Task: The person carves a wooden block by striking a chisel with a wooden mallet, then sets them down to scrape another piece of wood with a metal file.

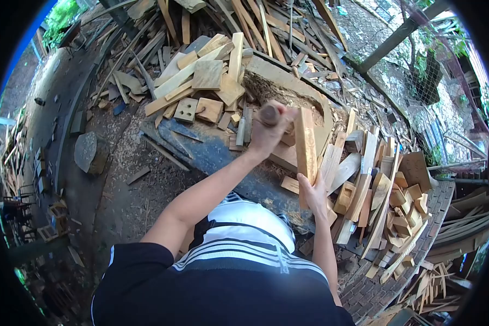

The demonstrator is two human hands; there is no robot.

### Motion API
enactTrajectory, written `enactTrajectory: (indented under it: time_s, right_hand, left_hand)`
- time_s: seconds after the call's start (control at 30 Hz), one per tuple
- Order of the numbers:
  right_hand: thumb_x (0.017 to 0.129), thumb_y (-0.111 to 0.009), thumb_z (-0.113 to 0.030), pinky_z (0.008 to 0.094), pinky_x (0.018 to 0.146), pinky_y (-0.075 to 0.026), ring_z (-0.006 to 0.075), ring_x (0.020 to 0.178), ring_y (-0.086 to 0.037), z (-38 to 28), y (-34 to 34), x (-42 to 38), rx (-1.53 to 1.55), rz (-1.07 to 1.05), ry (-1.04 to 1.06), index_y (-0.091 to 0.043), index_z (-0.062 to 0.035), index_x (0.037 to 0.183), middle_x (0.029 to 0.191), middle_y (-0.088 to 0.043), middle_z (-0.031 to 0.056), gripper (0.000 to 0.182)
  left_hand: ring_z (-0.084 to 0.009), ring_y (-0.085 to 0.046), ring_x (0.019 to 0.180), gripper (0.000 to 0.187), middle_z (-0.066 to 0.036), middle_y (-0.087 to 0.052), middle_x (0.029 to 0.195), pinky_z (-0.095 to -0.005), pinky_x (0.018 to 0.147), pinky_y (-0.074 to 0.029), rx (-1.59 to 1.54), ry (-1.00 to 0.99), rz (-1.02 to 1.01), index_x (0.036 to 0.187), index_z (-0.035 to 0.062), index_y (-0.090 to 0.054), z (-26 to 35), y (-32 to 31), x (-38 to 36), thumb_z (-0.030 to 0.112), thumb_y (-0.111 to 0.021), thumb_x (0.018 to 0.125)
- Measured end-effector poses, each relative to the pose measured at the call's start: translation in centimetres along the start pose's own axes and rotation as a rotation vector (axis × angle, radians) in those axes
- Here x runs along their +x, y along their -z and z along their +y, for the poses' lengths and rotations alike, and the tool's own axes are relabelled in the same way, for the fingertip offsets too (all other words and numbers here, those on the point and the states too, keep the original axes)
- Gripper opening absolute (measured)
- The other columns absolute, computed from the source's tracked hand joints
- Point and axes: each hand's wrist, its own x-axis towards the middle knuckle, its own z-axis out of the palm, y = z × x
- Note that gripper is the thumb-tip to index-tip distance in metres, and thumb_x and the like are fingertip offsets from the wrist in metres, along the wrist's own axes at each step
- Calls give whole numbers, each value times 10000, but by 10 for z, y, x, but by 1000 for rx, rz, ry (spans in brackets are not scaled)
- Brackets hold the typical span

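I see the plank (pixel 305 142) standing nearly upright just right of centre, its lower end gripped by one hand (pixel 313 191) at about 5 o'clock from the middle. Which hand this is I judge by position: it comes in on the right side, so I call it the right hand, closed around the plank's base. The left hand (pixel 269 133) sits at 9 o'clock of the plank, just beside it, fist wrapped on a handle (pixel 268 114) whose round butt pokes out on top. The tool's head is hidden behind the fist and the plank, so I cannot tell what tool it is.

Under both lies a dark block (pixel 212 152), with sawdust on it. At 11 o'clock a heap of offcuts (pixel 206 81) crowds the block's far edge, one square piece with holes in it. At 3 to 4 o'clock a second stack of cut pieces (pixel 386 190) leans close against the right hand, tight on that side. Long slats (pixel 255 22) pile up at 12 o'clock. A round stump (pixel 89 153) sits well apart at 9 o'clock.

The bottom is filled by my operator's dark shirt (pixel 217 293) and striped cloth (pixel 250 233), covering whatever lies below the forearms. The lens rim cuts off every corner, and the far yard is too small to read.
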Motion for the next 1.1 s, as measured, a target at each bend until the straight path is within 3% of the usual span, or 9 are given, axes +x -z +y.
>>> enactTrajectory:
  time_s: [0.03, 0.2, 0.43, 0.53, 0.67, 0.8, 1.1]
  right_hand:
    - [845, -679, -454, 401, 772, -508, 286, 841, -673, 6, -5, 3, -22, -9, 1, -521, 0, 1105, 915, -672, 211, 546]
    - [847, -672, -448, 384, 757, -499, 273, 813, -649, 11, -1, -2, 27, -37, 2, -513, 20, 1067, 876, -651, 191, 541]
    - [853, -666, -434, 378, 776, -499, 262, 828, -645, 5, 0, -8, 55, 0, 15, -521, 34, 1126, 908, -652, 184, 561]
    - [854, -666, -428, 378, 801, -500, 268, 865, -651, -5, 4, -13, 17, 8, -27, -524, 41, 1158, 950, -658, 192, 577]
    - [856, -665, -420, 378, 828, -499, 274, 910, -654, 10, 6, -13, 56, 30, -13, -521, 43, 1203, 1003, -661, 200, 596]
    - [855, -671, -410, 381, 843, -498, 278, 932, -654, 22, 6, -14, 80, 55, -8, -517, 42, 1226, 1039, -660, 205, 604]
    - [859, -678, -394, 364, 818, -500, 254, 920, -647, 11, 14, -21, 101, 67, -18, -522, 39, 1218, 1030, -659, 194, 583]
  left_hand:
    - [-107, -633, 774, 212, 1, -650, 790, -256, 704, -504, -157, 119, 56, 881, 108, -593, 1, 5, 4, 225, -769, 866]
    - [-106, -586, 733, 170, 7, -571, 729, -286, 761, -475, -370, 33, 194, 865, 106, -570, 12, 17, 15, 151, -730, 896]
    - [-93, -571, 729, 191, 20, -557, 728, -270, 754, -470, -276, 56, 3, 852, 107, -569, 27, 18, 20, 172, -745, 888]
    - [-50, -563, 685, 205, 36, -575, 742, -210, 640, -467, -158, -13, -100, 834, 112, -572, 21, 11, 22, 196, -753, 884]
    - [-23, -539, 638, 209, 58, -576, 726, -183, 566, -437, -30, -86, -141, 826, 119, -572, 7, 3, 27, 214, -748, 888]
    - [-8, -515, 629, 210, 72, -569, 702, -179, 567, -422, 26, -47, -136, 801, 115, -579, 11, -5, 26, 201, -751, 885]
    - [-2, -473, 629, 218, 82, -544, 679, -192, 560, -395, 140, -231, -137, 777, 93, -598, 7, -24, 15, 203, -749, 888]
